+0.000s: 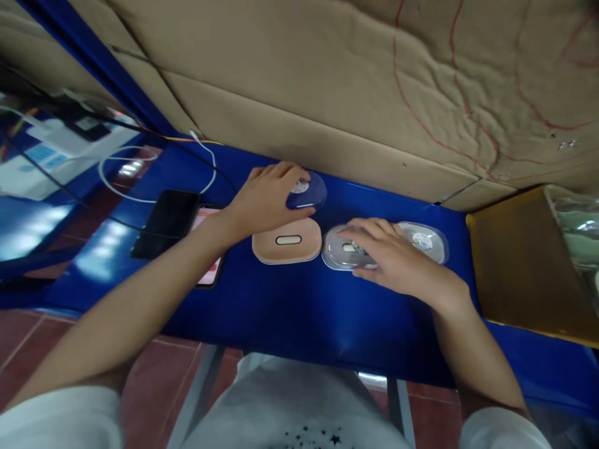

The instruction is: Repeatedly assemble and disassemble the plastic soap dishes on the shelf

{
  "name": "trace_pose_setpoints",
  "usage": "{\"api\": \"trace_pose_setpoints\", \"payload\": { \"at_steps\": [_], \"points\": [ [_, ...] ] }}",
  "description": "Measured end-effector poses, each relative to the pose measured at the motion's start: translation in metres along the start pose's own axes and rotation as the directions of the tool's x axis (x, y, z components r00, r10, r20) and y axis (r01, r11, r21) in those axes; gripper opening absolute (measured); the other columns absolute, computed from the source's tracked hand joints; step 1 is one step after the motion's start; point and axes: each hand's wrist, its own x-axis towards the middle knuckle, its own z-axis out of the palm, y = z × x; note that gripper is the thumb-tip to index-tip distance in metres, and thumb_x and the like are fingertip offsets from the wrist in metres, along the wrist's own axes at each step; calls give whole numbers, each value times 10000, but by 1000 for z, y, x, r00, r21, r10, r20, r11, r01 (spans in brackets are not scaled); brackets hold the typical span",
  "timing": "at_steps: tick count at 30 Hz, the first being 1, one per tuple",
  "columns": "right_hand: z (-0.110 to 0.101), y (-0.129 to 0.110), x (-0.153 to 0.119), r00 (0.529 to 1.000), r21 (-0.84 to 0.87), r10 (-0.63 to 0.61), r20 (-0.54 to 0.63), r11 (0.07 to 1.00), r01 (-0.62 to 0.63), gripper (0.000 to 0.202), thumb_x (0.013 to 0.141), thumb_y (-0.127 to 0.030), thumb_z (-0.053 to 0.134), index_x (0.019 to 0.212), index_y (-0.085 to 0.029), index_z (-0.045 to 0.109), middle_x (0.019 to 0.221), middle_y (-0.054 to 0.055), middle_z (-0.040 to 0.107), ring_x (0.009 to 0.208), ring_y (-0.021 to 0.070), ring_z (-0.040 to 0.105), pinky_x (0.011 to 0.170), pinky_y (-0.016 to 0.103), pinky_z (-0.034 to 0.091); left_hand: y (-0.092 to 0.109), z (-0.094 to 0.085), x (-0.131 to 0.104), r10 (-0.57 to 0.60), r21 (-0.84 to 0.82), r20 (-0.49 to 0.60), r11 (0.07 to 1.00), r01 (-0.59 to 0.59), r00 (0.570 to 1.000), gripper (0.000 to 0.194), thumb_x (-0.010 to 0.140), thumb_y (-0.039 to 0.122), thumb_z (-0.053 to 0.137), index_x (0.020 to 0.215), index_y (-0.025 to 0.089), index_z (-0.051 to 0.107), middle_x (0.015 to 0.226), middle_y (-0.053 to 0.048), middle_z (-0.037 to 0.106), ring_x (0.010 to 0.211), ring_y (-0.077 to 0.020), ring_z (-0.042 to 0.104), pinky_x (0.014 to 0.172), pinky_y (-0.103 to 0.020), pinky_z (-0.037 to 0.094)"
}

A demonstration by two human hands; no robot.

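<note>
Head view, looking down: 2 bare hands work over a shiny blue bench (290, 305). Left hand (281, 193) is curled, fingers over the far side of a clear lid (312, 196) with a round sticker, thumb at its near edge, so the lid sits between them. Just below that lid, nearer the person, lies a peach rounded piece (287, 252) with a pale, dark-outlined oval at its centre. Right hand (374, 249) is half open, draped palm down over a clear-topped container (334, 254) immediately right of the peach piece; fingers rest across its top, thumb near its front edge. Whether that hand grips it, I cannot tell. Beyond the right hand's knuckles, partly hidden, is another clear piece (436, 251) with a round sticker.

On the left part of the bench, a black phone (167, 218) lies beside a phone with a lit pinkish screen (208, 271), which the left forearm partly covers. At far right stands a brown box (515, 268) containing clear-wrapped items (580, 227). Behind everything rises a cardboard wall (290, 81) marked with red lines.
</note>
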Motion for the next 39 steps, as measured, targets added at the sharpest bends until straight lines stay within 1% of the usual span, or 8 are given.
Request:
{"api": "trace_pose_setpoints", "payload": {
  "at_steps": [6,11,15,23,29,31,35,39],
  "points": [
    [-1,-4,-1,999,51,24,42,998,-26,730,838,-197,817,1494,-336,530,1515,101,554,1327,363,620,1091,545,503,-18,25,43,11,11,146,1000,-13,989,594,886,472,779,1376,197,586,1494,-165,619,1392,-390,585,1173,-618,387],
    [-17,13,5,1000,161,5,30,987,-10,652,906,-498,778,1479,-319,526,1504,98,568,1290,344,650,1071,507,524,-28,32,46,-22,-27,193,999,28,981,651,823,444,807,1400,253,575,1563,-129,581,1474,-383,528,1198,-600,377],
    [-29,44,35,991,39,105,-82,994,-102,687,885,-488,786,1485,-274,529,1532,138,545,1367,401,600,1123,593,474,-21,23,32,10,-25,146,1000,-6,989,595,923,465,699,1470,270,570,1680,-147,473,1570,-382,436,1250,-617,332],
    [-6,94,96,985,26,165,48,986,-166,825,770,-381,883,1497,-242,518,1607,175,514,1450,409,551,1168,653,450,1,22,-29,208,-145,114,971,-191,971,442,1054,466,533,1416,237,646,1630,-152,542,1561,-342,463,1255,-604,363],
    [-31,87,21,991,145,126,-51,983,-117,547,1087,-540,469,1554,-265,542,1709,130,483,1592,332,442,1303,581,334,-6,27,-51,239,-189,131,959,-213,962,429,1100,445,485,1434,227,643,1626,-150,552,1565,-344,461,1240,-585,394],
    [-40,86,-17,980,179,198,-25,965,-191,578,1056,-611,520,1554,-321,549,1648,81,570,1541,330,515,1292,561,373,-5,24,-54,242,-174,105,959,-222,964,405,1119,447,457,1382,230,676,1645,-148,531,1535,-341,499,1227,-573,409],
    [-31,88,-68,916,121,385,110,910,-397,1048,849,-644,791,1714,-298,311,1773,140,378,1618,431,370,1299,649,331,3,22,-55,266,-121,103,960,-253,959,402,1135,476,426,1265,241,724,1579,-133,601,1503,-361,533,1187,-597,431],
    [-17,88,-85,903,72,418,103,902,-426,1058,832,-634,803,1715,-318,313,1758,141,401,1603,466,381,1294,690,319,9,26,-53,247,-110,130,966,-233,960,475,1129,483,444,1504,223,576,1582,-145,598,1474,-352,559,1215,-608,401]
  ]
}}
